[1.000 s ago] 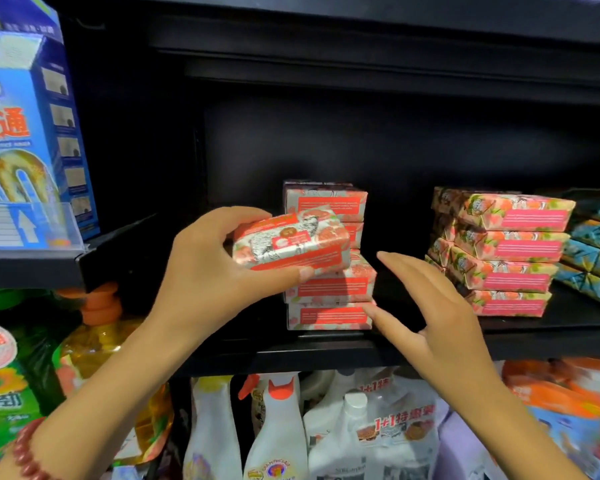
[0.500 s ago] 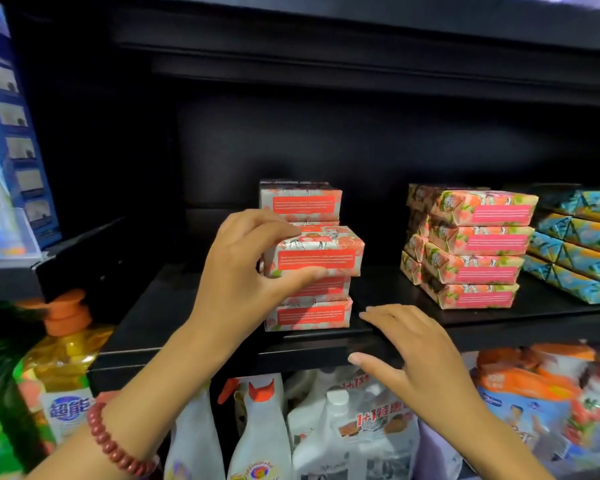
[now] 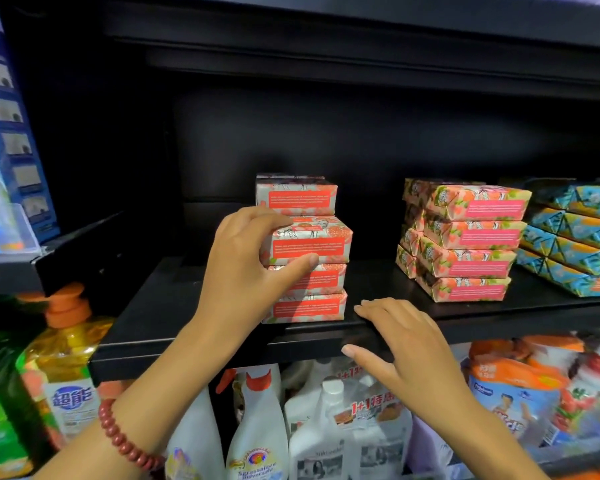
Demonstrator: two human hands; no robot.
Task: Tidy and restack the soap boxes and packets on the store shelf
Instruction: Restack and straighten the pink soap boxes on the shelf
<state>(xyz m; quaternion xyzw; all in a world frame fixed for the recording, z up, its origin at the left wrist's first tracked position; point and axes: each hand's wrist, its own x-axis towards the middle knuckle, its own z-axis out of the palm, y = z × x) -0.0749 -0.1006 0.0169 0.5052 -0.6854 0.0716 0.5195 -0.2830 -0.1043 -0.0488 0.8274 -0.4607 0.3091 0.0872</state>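
Black metal makes up the shelf (image 3: 222, 327) in the head view, with a dark back panel behind it. Near its front edge stands a stack of red soap boxes (image 3: 309, 306), two of them bare at the bottom and a third sitting on top. The left hand (image 3: 246, 271) grips that third box (image 3: 312, 242), fingers curled over its upper left corner and thumb pressed against its front face. It sits slightly forward and to the right of the two beneath. Behind it, a further box (image 3: 297, 195) rises higher at the back of the pile.

Lying flat, the right hand (image 3: 402, 337) has its fingers spread on the shelf lip just right of the stack, palm down, holding nothing. Its fingertips (image 3: 361, 308) lie close to the bottom box's right corner; whether they touch it I cannot tell.

Further right, well apart from the red stack, sits a pile of pink packets (image 3: 471, 237), four high, stepped back at an angle. Just beside them, at the right edge, lie blue packets (image 3: 575, 237), also in layers.

A red bead bracelet (image 3: 125, 441) circles the left wrist. Below the shelf stand white spray bottles (image 3: 257, 431) and a yellow pump bottle (image 3: 66, 351) at the left. A blue carton (image 3: 11, 150) stands on the higher ledge at far left.
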